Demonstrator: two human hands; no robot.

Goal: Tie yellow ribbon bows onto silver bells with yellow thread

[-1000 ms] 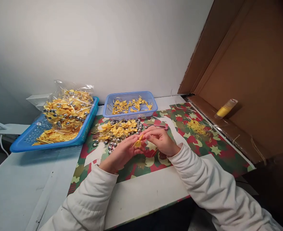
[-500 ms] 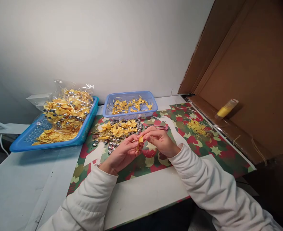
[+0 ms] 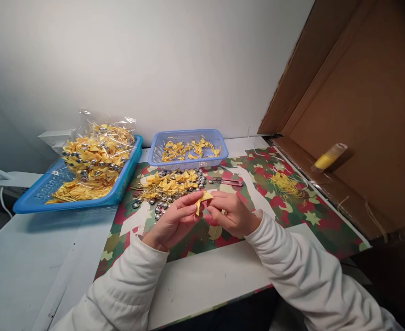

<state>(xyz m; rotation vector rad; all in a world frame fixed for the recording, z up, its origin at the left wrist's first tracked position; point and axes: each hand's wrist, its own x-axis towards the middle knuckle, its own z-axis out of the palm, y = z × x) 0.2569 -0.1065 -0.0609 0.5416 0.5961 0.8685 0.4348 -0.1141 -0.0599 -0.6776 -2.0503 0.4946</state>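
Both hands, left hand (image 3: 175,220) and right hand (image 3: 232,214), pinch a small yellow ribbon bow (image 3: 202,199), which looks light, soft and crushable, best gripped at its knotted middle.

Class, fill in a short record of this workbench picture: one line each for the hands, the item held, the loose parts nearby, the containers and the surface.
Hands: left hand and right hand meet over the mat
Item held: small yellow bow, pinched by both
Loose parts: pile of yellow bows and silver bells just beyond the hands
Containers: small blue basket with bows; large blue tray carrying a clear bag of bows
Surface: patterned mat
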